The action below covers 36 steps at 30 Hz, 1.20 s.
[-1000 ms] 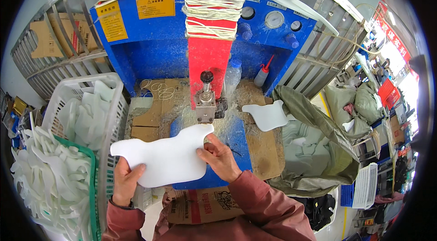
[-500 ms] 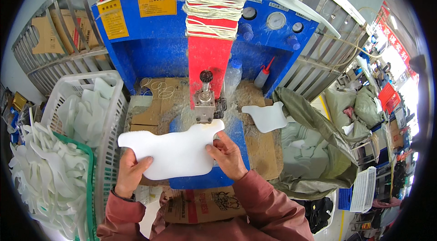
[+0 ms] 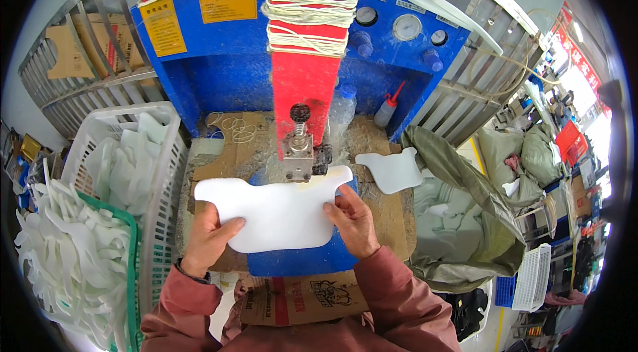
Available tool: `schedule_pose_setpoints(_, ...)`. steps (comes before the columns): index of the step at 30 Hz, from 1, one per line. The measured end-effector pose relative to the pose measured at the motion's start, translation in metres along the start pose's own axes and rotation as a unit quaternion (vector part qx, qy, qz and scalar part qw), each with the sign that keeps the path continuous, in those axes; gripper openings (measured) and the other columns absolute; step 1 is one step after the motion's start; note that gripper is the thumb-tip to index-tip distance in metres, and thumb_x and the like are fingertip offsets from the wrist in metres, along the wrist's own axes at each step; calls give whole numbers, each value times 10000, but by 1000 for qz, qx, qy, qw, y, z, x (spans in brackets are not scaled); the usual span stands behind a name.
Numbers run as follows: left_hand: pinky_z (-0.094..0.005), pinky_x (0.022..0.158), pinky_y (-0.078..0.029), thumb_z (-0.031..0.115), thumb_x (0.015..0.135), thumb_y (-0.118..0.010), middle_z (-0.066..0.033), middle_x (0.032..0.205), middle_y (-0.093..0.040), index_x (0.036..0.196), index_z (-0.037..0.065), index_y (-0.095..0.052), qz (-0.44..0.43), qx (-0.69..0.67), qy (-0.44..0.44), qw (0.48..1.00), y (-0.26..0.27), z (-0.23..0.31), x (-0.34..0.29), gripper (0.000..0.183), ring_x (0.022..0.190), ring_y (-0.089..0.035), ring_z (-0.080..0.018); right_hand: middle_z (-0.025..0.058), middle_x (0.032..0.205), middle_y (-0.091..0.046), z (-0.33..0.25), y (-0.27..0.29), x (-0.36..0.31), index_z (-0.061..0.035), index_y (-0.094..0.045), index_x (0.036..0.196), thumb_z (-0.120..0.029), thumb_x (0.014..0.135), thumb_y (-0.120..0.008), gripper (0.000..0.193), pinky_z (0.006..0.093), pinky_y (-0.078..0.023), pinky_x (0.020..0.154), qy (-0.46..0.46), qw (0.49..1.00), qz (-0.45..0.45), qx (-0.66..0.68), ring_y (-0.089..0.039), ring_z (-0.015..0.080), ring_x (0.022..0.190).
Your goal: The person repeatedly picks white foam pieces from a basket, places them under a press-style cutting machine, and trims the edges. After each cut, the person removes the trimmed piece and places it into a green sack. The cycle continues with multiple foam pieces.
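A white foam sheet (image 3: 276, 216) with a curved top edge and two side horns is held level between my hands. My left hand (image 3: 209, 239) pinches its left edge, thumb on top and fingers underneath. On the right edge, my right hand (image 3: 354, 220) grips it the same way. The sheet's upper edge lies at the metal head (image 3: 298, 164) of a machine with a red arm (image 3: 306, 86); the exact contact spot is hidden under that head. Below the sheet shows the blue work plate (image 3: 292, 263).
Another white sheet (image 3: 392, 172) lies on cardboard to the right, beside an olive sack (image 3: 495, 245) of similar pieces. White and green baskets (image 3: 174, 172) full of pieces stand at left. Behind are a blue machine housing (image 3: 226, 46), a plastic bottle (image 3: 342, 109) and a red-tipped squeeze bottle (image 3: 386, 111).
Both hands have carried the foam sheet to the right and slightly away from me. More of its upper edge now sits right of the metal head.
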<state>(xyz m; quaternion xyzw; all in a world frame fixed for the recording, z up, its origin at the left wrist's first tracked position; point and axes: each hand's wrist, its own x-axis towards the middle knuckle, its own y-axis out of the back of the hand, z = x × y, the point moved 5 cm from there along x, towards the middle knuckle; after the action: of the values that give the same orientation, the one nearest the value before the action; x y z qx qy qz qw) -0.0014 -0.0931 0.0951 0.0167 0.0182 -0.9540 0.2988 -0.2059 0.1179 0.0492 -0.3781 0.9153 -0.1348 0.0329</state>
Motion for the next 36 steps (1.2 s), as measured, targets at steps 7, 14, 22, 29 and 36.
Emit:
schedule_pose_setpoints(7, -319, 970, -519, 69, 974, -709, -77, 1234, -670, 1363, -55, -549, -38, -36, -9, 999, -24, 2, 13, 438, 1107, -635, -137, 64, 1136, -699, -6, 24, 1, 15, -445, 1528, 5, 1022, -648, 545, 283, -542, 876, 17, 1000, 12, 3, -644, 105, 1000)
schedule_pose_setpoints(14, -321, 964, -502, 72, 976, -708, -66, 1240, -656, 1360, -43, -543, -76, 14, 45, 996, -33, -11, 28, 433, 1110, -615, -132, 38, 1121, -694, -20, 39, 2, 21, -515, 1477, 20, 1022, -636, 471, 269, -534, 865, 16, 999, 42, -24, -634, 85, 996)
schedule_pose_setpoints(22, -298, 863, -532, 105, 977, -732, -61, 1156, -687, 1270, -39, -591, -64, 11, -18, 998, -32, -10, 48, 355, 1005, -633, -104, 28, 1123, -684, -27, 39, 18, 59, -523, 1451, -5, 1018, -661, 459, 257, -526, 868, 24, 997, 66, -23, -626, 85, 1006)
schedule_pose_setpoints(29, -339, 1067, -472, -1, 953, -672, -62, 1321, -659, 1454, -12, -522, -33, -37, 13, 999, -4, -17, 41, 523, 1202, -622, -164, 4, 1078, -649, -16, 12, 26, 74, -551, 1373, -9, 1010, -680, 394, 253, -515, 859, 11, 999, 30, -16, -595, 70, 1007)
schedule_pose_setpoints(36, -328, 1023, -504, 2, 960, -699, -64, 1299, -671, 1423, -7, -540, -27, -94, 6, 995, -9, -22, 29, 489, 1164, -644, -153, 8, 1098, -655, -22, 8, 6, 54, -568, 1353, 11, 1021, -653, 346, 251, -512, 872, -9, 999, 32, 14, -599, 73, 1006)
